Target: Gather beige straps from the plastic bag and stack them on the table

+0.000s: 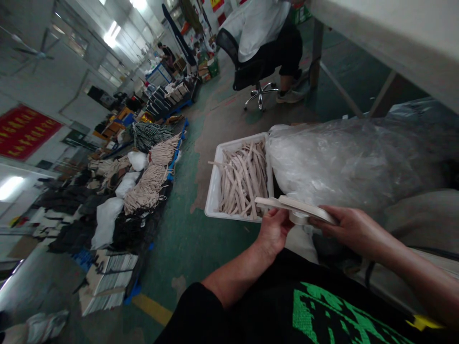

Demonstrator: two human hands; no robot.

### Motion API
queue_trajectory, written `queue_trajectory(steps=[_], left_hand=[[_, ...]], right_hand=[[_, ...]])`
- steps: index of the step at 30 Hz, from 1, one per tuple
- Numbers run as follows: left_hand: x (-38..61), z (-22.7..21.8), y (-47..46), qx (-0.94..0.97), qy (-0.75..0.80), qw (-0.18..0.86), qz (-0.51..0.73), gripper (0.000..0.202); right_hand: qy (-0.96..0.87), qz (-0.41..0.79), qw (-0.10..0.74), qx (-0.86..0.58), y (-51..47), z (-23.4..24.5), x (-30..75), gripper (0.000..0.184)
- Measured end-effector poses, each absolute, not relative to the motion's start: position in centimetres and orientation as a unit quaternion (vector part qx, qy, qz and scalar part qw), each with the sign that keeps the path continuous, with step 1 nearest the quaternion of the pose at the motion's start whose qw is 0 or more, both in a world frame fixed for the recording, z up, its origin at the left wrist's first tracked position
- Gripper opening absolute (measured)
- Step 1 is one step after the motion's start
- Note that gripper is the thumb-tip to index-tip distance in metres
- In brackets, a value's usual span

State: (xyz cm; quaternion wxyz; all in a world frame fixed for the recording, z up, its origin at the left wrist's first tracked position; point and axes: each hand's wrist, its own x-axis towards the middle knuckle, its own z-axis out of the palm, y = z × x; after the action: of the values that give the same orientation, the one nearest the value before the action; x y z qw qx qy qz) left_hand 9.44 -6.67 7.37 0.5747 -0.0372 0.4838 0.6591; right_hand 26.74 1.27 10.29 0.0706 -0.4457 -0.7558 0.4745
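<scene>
A cream, flat strap-like piece (304,206), looped or folded in layers, stretches between my two hands above the lap. My left hand (273,232) is closed around its left part, with thumb and fingers pinching from below. My right hand (342,222) grips the other end, its thumb on top. A paler rounded part hangs under the middle of the piece; I cannot make out what it is. Just beyond my left hand, a white plastic crate (212,191) holds a heap of loose beige strips (242,179), one poking over its left rim.
Clear plastic bags (344,157) bulge beside the crate, under a pale table (390,33). Ahead, a person in a white top sits on a black wheeled chair (247,71). Left, pallets carry beige strap bundles (147,188), white sacks and stacked sheets (114,274).
</scene>
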Motion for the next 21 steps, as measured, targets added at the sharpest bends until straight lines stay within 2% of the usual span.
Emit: queue_trajectory(steps=[3, 7, 14, 21], left_hand=[[9.3, 7.7, -6.7, -0.046, 0.492, 0.549, 0.675, 0.049], [9.4, 7.6, -6.9, -0.024, 0.495, 0.577, 0.649, 0.045], [9.3, 7.0, -7.2, 0.018, 0.511, 0.571, 0.643, 0.048], [9.8, 7.4, -7.0, -0.061, 0.466, 0.600, 0.647, 0.051]], right_hand=[[-0.739, 0.466, 0.052, -0.485, 2.1, 9.9, 27.8, 0.064], [-0.739, 0.450, 0.036, -0.501, 3.1, 9.2, 29.2, 0.072], [-0.737, 0.465, 0.034, -0.490, 2.7, 7.9, 29.2, 0.074], [-0.731, 0.461, 0.055, -0.500, 3.2, 8.3, 30.0, 0.075]])
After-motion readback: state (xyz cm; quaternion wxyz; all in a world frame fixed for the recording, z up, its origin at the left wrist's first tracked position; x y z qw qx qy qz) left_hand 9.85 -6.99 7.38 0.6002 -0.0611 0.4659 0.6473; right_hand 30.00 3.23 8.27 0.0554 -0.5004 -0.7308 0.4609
